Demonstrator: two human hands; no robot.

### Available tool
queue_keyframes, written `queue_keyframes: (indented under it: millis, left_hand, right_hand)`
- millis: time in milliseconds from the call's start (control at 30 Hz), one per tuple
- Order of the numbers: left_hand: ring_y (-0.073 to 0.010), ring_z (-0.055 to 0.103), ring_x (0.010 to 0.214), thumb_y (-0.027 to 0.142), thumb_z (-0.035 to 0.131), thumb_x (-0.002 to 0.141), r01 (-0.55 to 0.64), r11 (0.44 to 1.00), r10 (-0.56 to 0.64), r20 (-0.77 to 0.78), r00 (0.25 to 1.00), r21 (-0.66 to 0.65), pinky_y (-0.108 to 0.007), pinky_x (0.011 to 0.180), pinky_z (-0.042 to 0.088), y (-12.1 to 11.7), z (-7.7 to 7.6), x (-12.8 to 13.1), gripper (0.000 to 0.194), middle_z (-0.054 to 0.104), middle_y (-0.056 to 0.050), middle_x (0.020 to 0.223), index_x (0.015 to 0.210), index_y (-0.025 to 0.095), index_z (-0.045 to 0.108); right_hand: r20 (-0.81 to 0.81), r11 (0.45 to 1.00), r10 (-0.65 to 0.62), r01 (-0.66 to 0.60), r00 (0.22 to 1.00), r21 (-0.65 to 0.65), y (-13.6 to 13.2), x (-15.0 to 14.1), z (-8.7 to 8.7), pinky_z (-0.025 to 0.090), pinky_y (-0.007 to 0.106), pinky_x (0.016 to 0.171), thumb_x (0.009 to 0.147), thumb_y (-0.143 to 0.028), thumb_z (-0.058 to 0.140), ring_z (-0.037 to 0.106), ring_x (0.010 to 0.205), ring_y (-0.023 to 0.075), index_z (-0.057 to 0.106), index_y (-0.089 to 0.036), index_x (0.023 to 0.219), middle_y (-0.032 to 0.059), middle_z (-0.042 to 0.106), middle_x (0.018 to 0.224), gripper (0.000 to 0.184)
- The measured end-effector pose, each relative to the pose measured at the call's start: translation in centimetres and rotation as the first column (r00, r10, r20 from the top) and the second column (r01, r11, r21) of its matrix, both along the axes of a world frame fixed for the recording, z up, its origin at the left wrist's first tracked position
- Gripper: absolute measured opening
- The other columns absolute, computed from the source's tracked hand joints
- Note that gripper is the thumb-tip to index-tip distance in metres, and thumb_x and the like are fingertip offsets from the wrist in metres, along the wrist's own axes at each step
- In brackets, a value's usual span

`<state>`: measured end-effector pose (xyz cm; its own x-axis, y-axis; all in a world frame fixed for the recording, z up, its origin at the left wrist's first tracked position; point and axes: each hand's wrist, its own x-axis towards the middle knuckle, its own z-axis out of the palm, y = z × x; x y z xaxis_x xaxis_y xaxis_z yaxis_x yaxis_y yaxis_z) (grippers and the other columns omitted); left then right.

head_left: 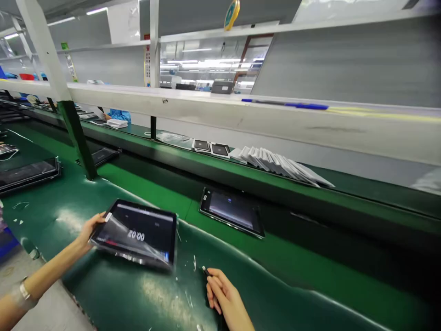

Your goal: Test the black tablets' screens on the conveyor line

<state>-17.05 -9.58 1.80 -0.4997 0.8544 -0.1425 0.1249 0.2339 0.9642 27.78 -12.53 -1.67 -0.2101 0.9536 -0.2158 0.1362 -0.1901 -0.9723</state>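
Note:
My left hand (90, 229) grips the left edge of a black tablet (138, 232), holding it tilted just above the green work surface (113, 285). The tablet's screen is lit, shows digits, and carries a loose clear film. My right hand (222, 294) is lower, right of the tablet, fingers pinched round a small dark pen-like tool (206, 271) whose tip points up and left. A wristwatch sits on my left wrist.
A second tablet (232, 211) lies flat on the dark conveyor belt beyond. Behind it are a fanned row of white sheets (282, 164) and two small framed devices (211, 148). A green post (77, 138) stands at left, with more tablets (29, 174) beside it. Another person in blue works far left.

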Motion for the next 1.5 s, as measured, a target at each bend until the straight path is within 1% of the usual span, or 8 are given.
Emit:
queue_keyframes:
  millis: [167, 333, 400, 600, 933, 1200, 1333, 1500]
  left_hand:
    - [-0.0324, 0.074, 0.108, 0.048, 0.061, 0.074, 0.292, 0.951, -0.28, 0.119, 0.953, -0.105, -0.043, 0.087, 0.061, -5.1, -2.7, 1.2, 0.056, 0.077, 0.001, 0.121, 0.127, 0.031, 0.07]
    - [-0.0324, 0.023, 0.159, 0.046, 0.084, 0.074, 0.664, 0.731, -0.676, -0.296, 0.675, -0.154, -0.049, 0.124, 0.032, -6.5, -1.5, 0.2, 0.112, 0.02, -0.004, 0.174, 0.166, 0.041, 0.02]
    - [-0.0328, 0.027, 0.158, 0.045, 0.088, 0.07, 0.651, 0.735, -0.67, -0.347, 0.657, -0.188, -0.048, 0.125, 0.031, -6.4, -1.4, 0.4, 0.119, 0.019, -0.008, 0.174, 0.166, 0.037, 0.019]
    - [-0.0286, 0.047, 0.148, 0.073, 0.064, 0.084, 0.358, 0.933, -0.36, -0.117, 0.926, -0.036, -0.042, 0.126, 0.034, -4.5, -2.4, 2.8, 0.08, 0.05, -0.012, 0.159, 0.147, 0.027, 0.047]
    - [-0.0294, 0.071, 0.113, 0.075, 0.055, 0.092, 0.318, 0.933, -0.345, -0.161, 0.925, -0.172, -0.033, 0.092, 0.055, -5.9, -0.4, 3.6, 0.072, 0.073, -0.008, 0.132, 0.142, 0.024, 0.057]
    - [-0.0359, 0.061, 0.133, 0.055, 0.078, 0.082, 0.293, 0.942, -0.334, -0.353, 0.874, -0.165, -0.05, 0.116, 0.044, -5.5, 0.7, 5.1, 0.076, 0.069, -0.009, 0.139, 0.15, 0.035, 0.051]
    - [-0.0369, 0.026, 0.158, 0.049, 0.076, 0.084, 0.417, 0.907, -0.345, -0.668, 0.659, -0.057, -0.06, 0.129, 0.021, -6.3, 1.5, 6.2, 0.065, 0.043, -0.005, 0.164, 0.145, 0.035, 0.059]
    - [-0.0438, 0.006, 0.16, 0.036, 0.069, 0.091, 0.724, 0.687, -0.307, -0.927, 0.217, -0.058, -0.076, 0.124, 0.005, -9.1, 0.6, 7.4, 0.04, 0.03, 0.004, 0.169, 0.128, 0.048, 0.071]
  right_hand:
    - [0.066, 0.998, 0.025, -0.021, 0.997, -0.056, -0.8, -0.1, -0.2, 0.025, 0.028, 0.044, 0.077, -0.073, 0.072, 0.034, 0.042, 0.0113, 0.069, -0.021, 0.082, -0.0013, 0.052, 0.051, 0.053]
    - [0.12, 0.997, -0.023, 0.032, 0.992, -0.077, -0.8, -0.8, 0.1, 0.025, 0.028, 0.044, 0.079, -0.066, 0.072, 0.032, 0.042, 0.0106, 0.075, -0.017, 0.084, -0.0033, 0.045, 0.047, 0.05]
    - [0.129, 0.996, -0.025, 0.037, 0.991, -0.087, -0.6, -1.2, 0.2, 0.029, 0.028, 0.046, 0.078, -0.066, 0.071, 0.035, 0.042, 0.0109, 0.078, -0.015, 0.087, -0.0018, 0.049, 0.048, 0.052]
    - [0.156, 0.997, -0.045, 0.055, 0.987, -0.059, -0.3, -2.0, 0.2, 0.034, 0.025, 0.045, 0.072, -0.065, 0.072, 0.045, 0.052, 0.0136, 0.084, -0.016, 0.086, 0.0026, 0.06, 0.062, 0.052]
    - [0.132, 0.992, -0.004, 0.021, 0.991, -0.125, 0.2, -2.6, 1.0, 0.032, 0.026, 0.046, 0.074, -0.063, 0.072, 0.04, 0.048, 0.0114, 0.08, -0.015, 0.084, -0.0003, 0.055, 0.056, 0.05]
    - [0.075, 0.978, 0.04, -0.023, 0.996, -0.209, 0.0, -4.0, 0.3, 0.034, 0.025, 0.046, 0.079, -0.072, 0.065, 0.044, 0.042, 0.0106, 0.067, -0.017, 0.082, -0.0036, 0.053, 0.054, 0.055]
    - [0.019, 0.962, 0.126, -0.117, 0.992, -0.249, 0.0, -4.0, 0.5, 0.031, 0.024, 0.04, 0.08, -0.081, 0.061, 0.041, 0.038, 0.0116, 0.059, -0.021, 0.075, -0.0074, 0.044, 0.047, 0.061]
    - [-0.032, 0.973, 0.104, -0.108, 0.994, -0.202, -0.6, -3.9, 2.1, 0.035, 0.024, 0.047, 0.081, -0.085, 0.058, 0.042, 0.045, 0.0109, 0.057, -0.021, 0.075, -0.0071, 0.045, 0.051, 0.065]
